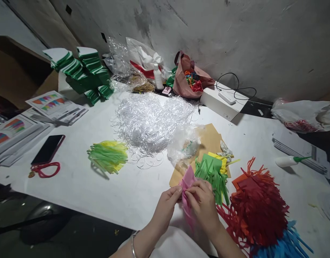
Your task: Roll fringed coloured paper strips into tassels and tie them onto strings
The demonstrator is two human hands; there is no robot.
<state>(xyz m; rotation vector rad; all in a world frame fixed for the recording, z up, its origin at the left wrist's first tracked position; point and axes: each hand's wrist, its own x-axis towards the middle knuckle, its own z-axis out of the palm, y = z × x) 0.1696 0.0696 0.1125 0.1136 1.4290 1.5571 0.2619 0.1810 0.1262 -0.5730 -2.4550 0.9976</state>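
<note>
On the table (143, 190), the string heap (151, 122) lies beyond the held paper (189, 175) (phone (48, 149) left, squeeze bottle (285, 162) right).

A person's left hand (167, 201) and right hand (204, 202) partly hide a pink sheet (189, 175), while the bottom edge crops blue strips (284, 243), the left edge cuts off a brown box (17, 68), and red lettering (301, 125) on a plastic bag (310, 110) (creased, too small) defies reading.
</note>
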